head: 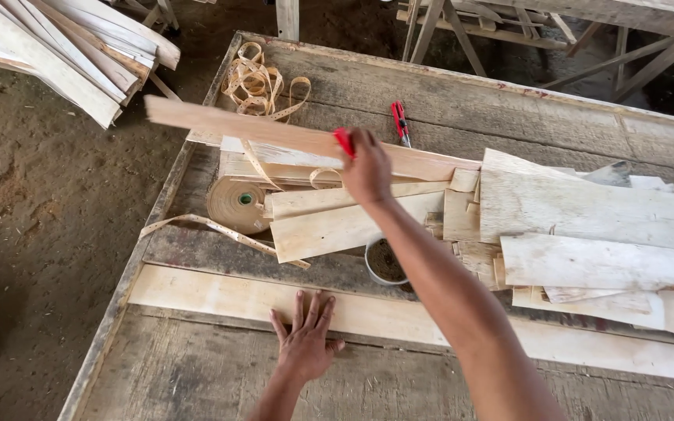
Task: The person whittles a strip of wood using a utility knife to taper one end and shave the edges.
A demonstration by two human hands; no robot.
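My left hand (306, 339) lies flat, fingers spread, on a long pale veneer strip (220, 296) near the table's front edge. My right hand (366, 168) reaches forward and grips a small red tool (344, 142), pressed against a long narrow veneer strip (243, 127) that lies slanted across the pile. Below this hand sit more veneer sheets (337, 226) and a roll of brown paper tape (238, 201).
A small round container (384, 261) stands under my right arm. A red-handled cutter (400, 122) and loose tape curls (259, 82) lie farther back. Stacked veneer sheets (594, 226) fill the right side of the worn wooden table (196, 374). Boards (72, 47) lie on the dirt floor, left.
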